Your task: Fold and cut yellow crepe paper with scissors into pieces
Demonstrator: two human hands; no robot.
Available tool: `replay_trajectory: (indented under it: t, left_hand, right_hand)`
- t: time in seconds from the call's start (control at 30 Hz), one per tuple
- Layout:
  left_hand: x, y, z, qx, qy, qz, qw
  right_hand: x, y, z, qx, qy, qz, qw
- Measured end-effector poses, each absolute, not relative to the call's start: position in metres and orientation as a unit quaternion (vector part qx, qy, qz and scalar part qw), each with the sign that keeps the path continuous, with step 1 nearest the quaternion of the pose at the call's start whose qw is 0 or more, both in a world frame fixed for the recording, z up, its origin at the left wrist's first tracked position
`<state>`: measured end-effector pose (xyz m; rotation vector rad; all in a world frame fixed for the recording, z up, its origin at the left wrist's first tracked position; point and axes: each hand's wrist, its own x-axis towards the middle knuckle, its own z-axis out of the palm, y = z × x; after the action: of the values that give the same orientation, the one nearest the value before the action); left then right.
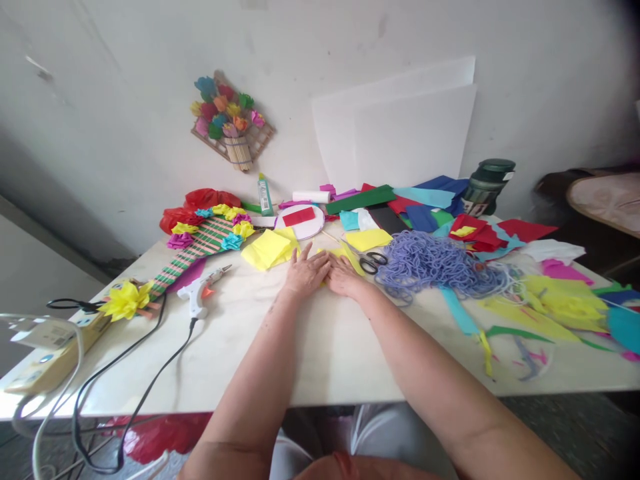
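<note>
Fingers (311, 257) flat between yellow paper (269, 249), scissors (371, 262), yarn (436, 263)

two hands (325, 273), one glue gun (200, 293), one scissors (371, 262)

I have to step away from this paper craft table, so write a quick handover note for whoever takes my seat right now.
Left hand and right hand: both flat, side by side, pressing a yellow paper piece on the table; nothing gripped.
Close by: scissors just right of the hands, yellow paper squares behind the left hand, glue gun to the left, purple cord pile to the right.
Done: flower-decorated stick piece lies at left.
Left: the yellow piece is still flat, not yet shaped.
</note>
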<state>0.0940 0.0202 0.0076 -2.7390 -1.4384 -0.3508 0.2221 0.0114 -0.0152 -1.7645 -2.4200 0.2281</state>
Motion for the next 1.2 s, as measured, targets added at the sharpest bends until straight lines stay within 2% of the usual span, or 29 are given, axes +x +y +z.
replay_trajectory:
  t: [0.23, 0.67, 0.97, 1.2]
  left_hand:
    - [0.097, 0.013, 0.011, -0.85, -0.519, -0.091, 0.024]
    - [0.087, 0.02, 0.004, -0.861, -0.508, -0.029, 0.01]
    - [0.084, 0.03, 0.003, -0.841, -0.534, -0.012, -0.085]
    - [0.08, 0.033, 0.003, -0.855, -0.511, 0.005, -0.088]
  right_hand:
    - [0.221, 0.013, -0.016, -0.589, -0.8, 0.085, 0.076]
    - [0.226, 0.008, -0.011, -0.558, -0.82, 0.08, 0.102]
    - [0.232, 0.008, -0.01, -0.532, -0.84, 0.062, 0.083]
    - [0.232, 0.01, -0.013, -0.536, -0.835, 0.062, 0.11]
